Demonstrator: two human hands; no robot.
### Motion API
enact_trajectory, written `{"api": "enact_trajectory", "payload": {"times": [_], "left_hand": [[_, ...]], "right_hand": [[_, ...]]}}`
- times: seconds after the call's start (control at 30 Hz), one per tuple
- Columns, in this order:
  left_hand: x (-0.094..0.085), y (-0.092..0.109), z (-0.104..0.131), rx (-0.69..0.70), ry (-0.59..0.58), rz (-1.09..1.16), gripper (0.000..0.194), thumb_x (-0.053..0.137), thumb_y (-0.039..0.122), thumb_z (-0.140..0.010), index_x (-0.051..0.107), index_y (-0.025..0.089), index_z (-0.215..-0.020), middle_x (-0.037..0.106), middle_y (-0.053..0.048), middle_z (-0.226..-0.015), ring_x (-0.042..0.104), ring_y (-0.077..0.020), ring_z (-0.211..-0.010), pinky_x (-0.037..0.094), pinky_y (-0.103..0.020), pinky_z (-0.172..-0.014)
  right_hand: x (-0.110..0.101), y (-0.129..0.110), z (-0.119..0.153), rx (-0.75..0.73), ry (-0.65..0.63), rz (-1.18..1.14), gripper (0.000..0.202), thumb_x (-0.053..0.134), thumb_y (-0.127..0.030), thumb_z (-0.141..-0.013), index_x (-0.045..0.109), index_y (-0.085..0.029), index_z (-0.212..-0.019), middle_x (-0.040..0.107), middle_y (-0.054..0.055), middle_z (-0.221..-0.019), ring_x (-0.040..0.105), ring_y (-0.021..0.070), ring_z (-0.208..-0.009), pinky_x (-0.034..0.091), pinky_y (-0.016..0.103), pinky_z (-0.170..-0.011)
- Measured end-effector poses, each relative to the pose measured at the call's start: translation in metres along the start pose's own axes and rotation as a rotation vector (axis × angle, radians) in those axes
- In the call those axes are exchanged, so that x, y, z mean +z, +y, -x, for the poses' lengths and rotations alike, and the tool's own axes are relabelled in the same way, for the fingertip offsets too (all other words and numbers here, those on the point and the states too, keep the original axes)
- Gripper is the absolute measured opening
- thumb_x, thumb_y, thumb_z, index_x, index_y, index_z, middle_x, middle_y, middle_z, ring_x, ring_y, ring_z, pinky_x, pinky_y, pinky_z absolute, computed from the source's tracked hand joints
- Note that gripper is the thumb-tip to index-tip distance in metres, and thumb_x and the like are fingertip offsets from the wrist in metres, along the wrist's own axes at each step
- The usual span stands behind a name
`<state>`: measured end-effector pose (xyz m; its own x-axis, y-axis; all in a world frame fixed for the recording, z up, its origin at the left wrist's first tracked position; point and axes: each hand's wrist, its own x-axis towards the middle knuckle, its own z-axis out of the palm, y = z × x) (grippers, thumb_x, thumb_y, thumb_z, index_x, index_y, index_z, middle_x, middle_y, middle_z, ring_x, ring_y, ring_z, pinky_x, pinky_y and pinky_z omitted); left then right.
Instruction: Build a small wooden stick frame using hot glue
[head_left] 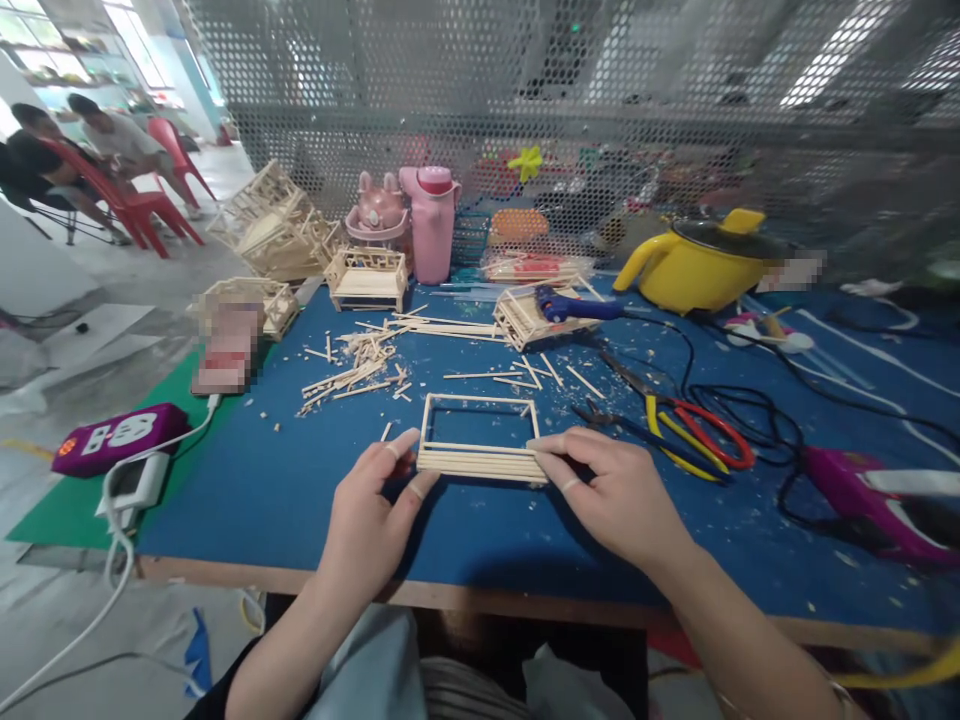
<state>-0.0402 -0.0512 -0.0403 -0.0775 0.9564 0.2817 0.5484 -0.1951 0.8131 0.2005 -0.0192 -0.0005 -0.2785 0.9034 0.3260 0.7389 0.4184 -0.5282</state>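
Note:
A small rectangular frame of thin wooden sticks [480, 464] is between my hands at the near middle of the table, with several sticks laid side by side along its near edge. My left hand [379, 505] grips its left near corner between thumb and fingers. At the right near corner, my right hand [611, 490] pinches the frame the same way. Whitish coverings sit on some fingertips of both hands. Loose wooden sticks [360, 370] lie in a pile beyond my left hand. Pliers with yellow handles [686, 440] and red-handled scissors [716, 432] rest right of my right hand.
A blue glue gun [577, 305] leans on a small stick-built piece [517, 318]. Behind stand another stick-built piece [367, 280], a pink jug [433, 225] and a yellow pot [679, 265]. A phone [225, 350] is on the left. Black cords [750, 400] trail along the right. Perforated metal closes the back.

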Motion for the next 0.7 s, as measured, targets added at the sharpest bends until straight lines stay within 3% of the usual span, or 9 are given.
{"api": "enact_trajectory", "payload": {"times": [0.33, 0.57, 0.7], "left_hand": [[-0.002, 0.004, -0.004, 0.017, 0.005, -0.065, 0.025, 0.057, 0.03, -0.086, 0.067, 0.02, -0.107, 0.066, -0.003, -0.092, 0.062, -0.0136, -0.083, 0.048, -0.024, -0.077], [0.0, 0.004, -0.003, 0.024, 0.013, -0.122, 0.027, 0.056, 0.034, -0.086, 0.068, 0.02, -0.106, 0.068, -0.004, -0.096, 0.064, -0.0153, -0.085, 0.05, -0.024, -0.077], [0.001, 0.005, -0.002, 0.023, 0.033, -0.158, 0.03, 0.055, 0.037, -0.086, 0.068, 0.019, -0.106, 0.069, -0.004, -0.094, 0.065, -0.0168, -0.084, 0.051, -0.027, -0.076]], "right_hand": [[-0.003, 0.0, -0.005, -0.036, -0.11, -0.01, 0.021, 0.05, -0.019, -0.088, 0.071, -0.019, -0.088, 0.069, 0.002, -0.082, 0.064, 0.0142, -0.076, 0.048, 0.024, -0.071], [-0.008, 0.0, 0.014, -0.003, -0.189, 0.024, 0.037, 0.05, -0.025, -0.089, 0.06, -0.017, -0.123, 0.068, 0.006, -0.093, 0.063, 0.0164, -0.081, 0.052, 0.028, -0.074], [0.001, 0.002, 0.023, 0.024, -0.174, 0.054, 0.042, 0.045, -0.027, -0.092, 0.051, -0.018, -0.133, 0.067, 0.009, -0.112, 0.061, 0.0203, -0.104, 0.049, 0.035, -0.092]]}}
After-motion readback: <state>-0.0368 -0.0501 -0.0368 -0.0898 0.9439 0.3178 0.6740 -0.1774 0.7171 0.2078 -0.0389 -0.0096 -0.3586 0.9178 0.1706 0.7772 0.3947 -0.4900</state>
